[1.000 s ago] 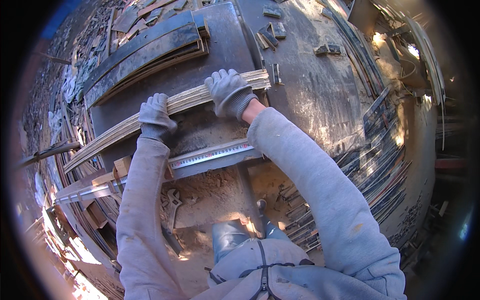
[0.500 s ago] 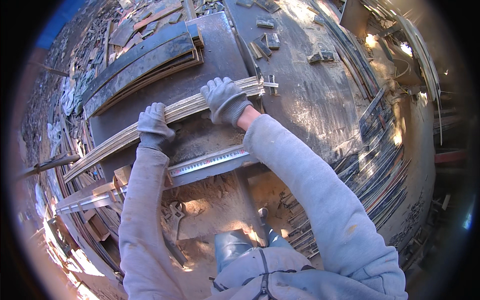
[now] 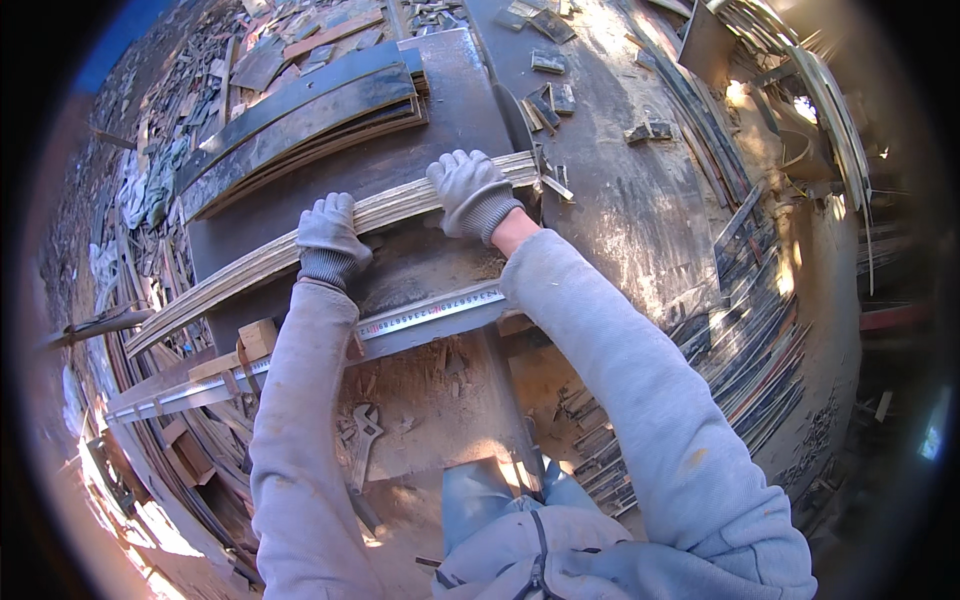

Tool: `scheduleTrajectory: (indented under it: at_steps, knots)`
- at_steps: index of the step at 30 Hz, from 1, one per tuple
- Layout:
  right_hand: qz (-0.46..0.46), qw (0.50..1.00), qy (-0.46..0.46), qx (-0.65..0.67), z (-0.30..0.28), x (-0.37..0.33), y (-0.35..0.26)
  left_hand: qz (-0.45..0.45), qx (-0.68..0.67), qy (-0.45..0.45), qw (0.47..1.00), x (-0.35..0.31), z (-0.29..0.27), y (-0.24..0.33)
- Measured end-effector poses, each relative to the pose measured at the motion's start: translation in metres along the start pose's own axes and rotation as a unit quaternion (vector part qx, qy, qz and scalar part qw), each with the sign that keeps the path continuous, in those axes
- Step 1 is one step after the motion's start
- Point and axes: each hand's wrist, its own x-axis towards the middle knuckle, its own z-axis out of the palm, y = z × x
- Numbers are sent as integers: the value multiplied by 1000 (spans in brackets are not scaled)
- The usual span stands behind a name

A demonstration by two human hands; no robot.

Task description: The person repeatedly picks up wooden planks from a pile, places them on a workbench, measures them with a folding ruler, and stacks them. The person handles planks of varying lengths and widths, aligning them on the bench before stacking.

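My left hand (image 3: 332,240) and my right hand (image 3: 470,196), both in grey gloves, are closed over a bundle of long plywood strips (image 3: 396,208). The strips' pale layered edges face me, and the bundle slants across the dark bench top (image 3: 430,262). My right hand is near the bundle's right end, my left hand around its middle. A small offcut (image 3: 556,186) lies just beside the right end. Nearer to me, a measuring scale (image 3: 432,312) runs along the bench's front rail, partly hidden by my left forearm.
Behind the bundle lies a stack of dark boards (image 3: 310,118). Several small offcuts (image 3: 548,62) are scattered at the far right. A wooden block (image 3: 258,338) sits at the rail, left of my left forearm. An adjustable wrench (image 3: 366,430) lies below the rail. Long strips (image 3: 745,385) are piled at right.
The view has shifted a little, so bench, hands and bundle appear further right. The small offcut by the bundle's right end has turned. Both hands stay closed on the strips.
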Motion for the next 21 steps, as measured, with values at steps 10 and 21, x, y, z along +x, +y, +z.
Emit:
scheduleTrajectory:
  at_steps: [10,21]
  knots:
    - [19,993,111,44,9,-133,-52,-14,1,-112,994,-122,-7,54]
    - [159,983,-53,77,42,-388,-38,-31,-18,-136,990,-286,3,122]
